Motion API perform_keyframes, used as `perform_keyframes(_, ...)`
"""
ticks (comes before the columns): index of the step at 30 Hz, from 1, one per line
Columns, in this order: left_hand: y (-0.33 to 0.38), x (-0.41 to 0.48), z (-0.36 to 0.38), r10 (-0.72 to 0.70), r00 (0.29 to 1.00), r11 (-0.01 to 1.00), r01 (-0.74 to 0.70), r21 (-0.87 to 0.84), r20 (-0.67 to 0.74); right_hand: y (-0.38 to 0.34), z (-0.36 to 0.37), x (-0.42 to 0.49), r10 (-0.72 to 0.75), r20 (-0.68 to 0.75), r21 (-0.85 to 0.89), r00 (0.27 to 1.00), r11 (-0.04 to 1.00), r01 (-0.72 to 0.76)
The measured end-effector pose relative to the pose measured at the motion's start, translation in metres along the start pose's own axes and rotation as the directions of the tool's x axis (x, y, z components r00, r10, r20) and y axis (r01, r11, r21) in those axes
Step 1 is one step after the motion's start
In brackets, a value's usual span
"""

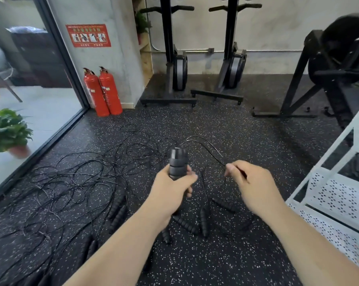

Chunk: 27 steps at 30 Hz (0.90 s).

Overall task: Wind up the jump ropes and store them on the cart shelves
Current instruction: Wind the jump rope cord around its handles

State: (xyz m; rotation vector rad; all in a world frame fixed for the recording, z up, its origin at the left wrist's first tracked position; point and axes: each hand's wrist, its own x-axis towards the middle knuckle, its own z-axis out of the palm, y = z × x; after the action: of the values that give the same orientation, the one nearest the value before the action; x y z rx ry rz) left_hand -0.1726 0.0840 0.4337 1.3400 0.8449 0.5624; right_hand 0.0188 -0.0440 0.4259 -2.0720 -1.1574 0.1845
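Note:
My left hand [174, 183] grips black ribbed jump rope handles [177, 162], held upright above the floor. A thin black rope [205, 142] arcs from the handle tops over to my right hand [248, 179], which pinches it between thumb and fingers. Several more jump ropes [75, 178] lie in a loose tangle on the speckled floor to the left. Their black handles [187, 223] are scattered below my hands. The white perforated cart shelves [337, 195] stand at the right edge.
Two red fire extinguishers [103, 93] stand by the concrete pillar. Black rowing machines [174, 58] stand upright against the back wall, and a black fitness machine [339, 65] is at the right. A glass wall and a potted plant [6, 131] are on the left.

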Motion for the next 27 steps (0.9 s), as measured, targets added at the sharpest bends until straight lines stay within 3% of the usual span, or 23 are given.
perform_keyframes(4, -0.003, -0.01, 0.018, 0.059, 0.98, 0.993, -0.038, -0.11, 0.191, -0.007, 0.03, -0.008, -0.028, 0.0, -0.041, 1.0, 0.999, 0.028)
perform_keyframes(10, -0.009, -0.014, 0.014, 0.029, 0.967, 0.996, -0.005, -0.095, 0.253, -0.019, 0.038, -0.018, -0.028, 0.121, -0.084, 0.992, 0.996, 0.038)
perform_keyframes(14, -0.005, -0.01, 0.003, 0.013, 0.988, 0.984, 0.014, -0.178, 0.151, -0.019, 0.03, -0.015, -0.074, 0.241, -0.058, 0.968, 0.994, 0.09)
perform_keyframes(17, 0.005, 0.005, -0.022, 0.017, 0.997, 0.96, -0.036, -0.277, -0.072, -0.013, 0.006, -0.009, -0.051, 0.299, -0.089, 0.953, 0.993, 0.082)
perform_keyframes(19, 0.01, 0.015, -0.043, 0.014, 0.981, 0.954, -0.072, -0.292, -0.195, -0.007, -0.009, -0.003, -0.054, 0.26, -0.085, 0.964, 0.993, 0.078)
perform_keyframes(23, 0.009, 0.009, -0.04, 0.062, 0.991, 0.964, -0.091, -0.249, -0.122, -0.007, -0.011, -0.002, -0.076, 0.132, -0.005, 0.988, 0.997, 0.077)
perform_keyframes(27, 0.0, -0.004, -0.007, 0.002, 1.0, 0.967, -0.006, -0.256, -0.016, -0.016, 0.01, -0.006, -0.058, 0.135, 0.006, 0.989, 0.998, 0.058)
